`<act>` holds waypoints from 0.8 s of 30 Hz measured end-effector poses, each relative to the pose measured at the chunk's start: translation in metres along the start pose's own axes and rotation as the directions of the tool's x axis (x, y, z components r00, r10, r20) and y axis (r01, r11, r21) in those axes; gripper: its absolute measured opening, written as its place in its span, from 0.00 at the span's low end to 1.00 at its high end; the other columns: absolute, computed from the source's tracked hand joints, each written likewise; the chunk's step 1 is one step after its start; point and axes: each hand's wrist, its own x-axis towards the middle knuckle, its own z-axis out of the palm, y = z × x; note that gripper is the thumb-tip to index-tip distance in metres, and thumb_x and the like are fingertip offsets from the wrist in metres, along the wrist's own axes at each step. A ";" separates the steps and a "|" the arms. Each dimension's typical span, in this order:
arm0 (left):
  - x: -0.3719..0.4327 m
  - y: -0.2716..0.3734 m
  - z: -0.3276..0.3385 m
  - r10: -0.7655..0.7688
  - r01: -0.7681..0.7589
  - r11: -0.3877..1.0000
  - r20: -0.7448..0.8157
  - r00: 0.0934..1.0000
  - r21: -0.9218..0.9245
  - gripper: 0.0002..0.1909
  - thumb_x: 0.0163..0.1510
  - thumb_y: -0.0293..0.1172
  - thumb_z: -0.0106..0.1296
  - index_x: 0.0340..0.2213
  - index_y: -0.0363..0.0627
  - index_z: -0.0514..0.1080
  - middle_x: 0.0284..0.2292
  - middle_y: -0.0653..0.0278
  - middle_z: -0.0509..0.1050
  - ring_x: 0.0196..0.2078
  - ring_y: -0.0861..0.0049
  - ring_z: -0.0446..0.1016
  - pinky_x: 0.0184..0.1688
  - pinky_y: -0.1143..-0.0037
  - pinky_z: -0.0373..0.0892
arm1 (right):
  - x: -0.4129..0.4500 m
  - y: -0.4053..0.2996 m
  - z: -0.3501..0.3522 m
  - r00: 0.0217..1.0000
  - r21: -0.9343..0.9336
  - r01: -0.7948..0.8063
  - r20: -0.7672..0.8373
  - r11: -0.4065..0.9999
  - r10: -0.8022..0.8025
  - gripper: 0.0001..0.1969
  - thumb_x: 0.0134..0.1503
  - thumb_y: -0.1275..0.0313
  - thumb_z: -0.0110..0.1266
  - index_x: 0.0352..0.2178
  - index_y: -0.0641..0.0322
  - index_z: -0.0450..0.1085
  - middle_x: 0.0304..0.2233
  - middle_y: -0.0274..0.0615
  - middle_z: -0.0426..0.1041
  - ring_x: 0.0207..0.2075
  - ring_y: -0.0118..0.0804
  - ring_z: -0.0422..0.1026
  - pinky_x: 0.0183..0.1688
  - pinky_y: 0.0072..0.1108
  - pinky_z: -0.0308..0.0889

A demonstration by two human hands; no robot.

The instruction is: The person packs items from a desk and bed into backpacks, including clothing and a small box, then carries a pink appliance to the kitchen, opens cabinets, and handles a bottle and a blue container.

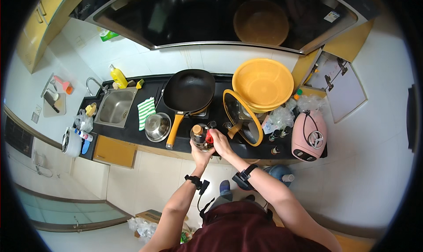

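Note:
Over the front edge of the black counter, my left hand [200,155] cups a clear glass container [197,139] with a cork stopper and dark contents. My right hand [222,143] is closed around a small red-topped item [209,137] against the container's right side; its lower part is hidden. Just behind my fingers shows a dark bottle cap [212,124]. Left of my hands is the yellow handle [175,129] of a black wok [190,90] on the stove. To the right, a yellow-rimmed glass lid [255,128] stands tilted.
Yellow plastic basins [262,81] stand behind the lid. Small bottles [274,135] and a pink air fryer [309,136] are at right. Left are a steel bowl [158,126], a striped cloth [145,111] and a sink [114,108]. A range hood [198,24] overhangs the counter.

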 end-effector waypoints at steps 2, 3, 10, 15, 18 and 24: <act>0.013 -0.013 0.003 -0.028 0.028 1.000 -0.017 0.999 0.002 0.55 0.29 0.35 0.76 0.57 0.42 0.55 0.49 0.53 0.72 0.50 0.62 0.74 0.54 0.68 0.69 | -0.002 0.002 -0.003 0.970 -0.282 0.214 -0.055 0.935 -0.238 0.21 0.64 0.59 0.46 0.47 0.69 0.67 0.47 0.54 0.69 0.53 0.49 0.66 0.54 0.29 0.61; 0.018 -0.024 0.002 -0.063 0.063 0.998 -0.063 0.996 -0.003 0.56 0.29 0.34 0.76 0.58 0.42 0.54 0.49 0.53 0.72 0.50 0.62 0.74 0.54 0.68 0.69 | -0.009 0.007 0.001 0.942 -0.398 0.233 -0.134 0.887 -0.308 0.21 0.62 0.59 0.51 0.49 0.65 0.66 0.45 0.51 0.71 0.50 0.47 0.69 0.54 0.28 0.63; 0.042 -0.033 0.012 -0.085 0.088 0.996 -0.107 0.991 0.024 0.58 0.28 0.30 0.75 0.59 0.42 0.53 0.52 0.52 0.68 0.54 0.60 0.69 0.58 0.67 0.64 | -0.109 -0.060 -0.106 0.836 -0.422 0.077 0.521 0.903 0.173 0.16 0.63 0.63 0.53 0.27 0.64 0.76 0.25 0.36 0.79 0.28 0.29 0.77 0.34 0.20 0.70; 0.063 -0.053 0.027 -0.016 0.012 0.999 -0.123 0.992 -0.037 0.58 0.29 0.30 0.76 0.59 0.38 0.53 0.52 0.52 0.67 0.54 0.62 0.68 0.58 0.69 0.64 | -0.163 -0.065 -0.169 0.933 -0.367 -0.061 0.310 0.928 0.184 0.21 0.67 0.64 0.43 0.25 0.68 0.74 0.23 0.36 0.80 0.30 0.34 0.79 0.38 0.23 0.71; 0.072 -0.070 0.030 0.017 -0.016 0.853 -0.003 1.000 -0.521 0.54 0.33 0.16 0.71 0.59 0.38 0.51 0.56 0.56 0.61 0.57 0.64 0.63 0.60 0.65 0.62 | -0.179 -0.088 -0.199 0.979 -0.498 0.076 0.203 0.864 0.031 0.23 0.69 0.64 0.36 0.31 0.68 0.76 0.31 0.38 0.81 0.35 0.36 0.78 0.44 0.22 0.70; 0.061 -0.072 0.032 0.084 -0.073 0.943 0.020 0.996 -0.326 0.67 0.28 0.09 0.68 0.65 0.46 0.40 0.60 0.55 0.56 0.60 0.62 0.60 0.63 0.64 0.58 | -0.198 -0.226 -0.280 0.935 -0.653 0.307 0.070 0.692 -0.348 0.14 0.56 0.82 0.46 0.44 0.61 0.69 0.41 0.42 0.75 0.42 0.41 0.76 0.44 0.28 0.71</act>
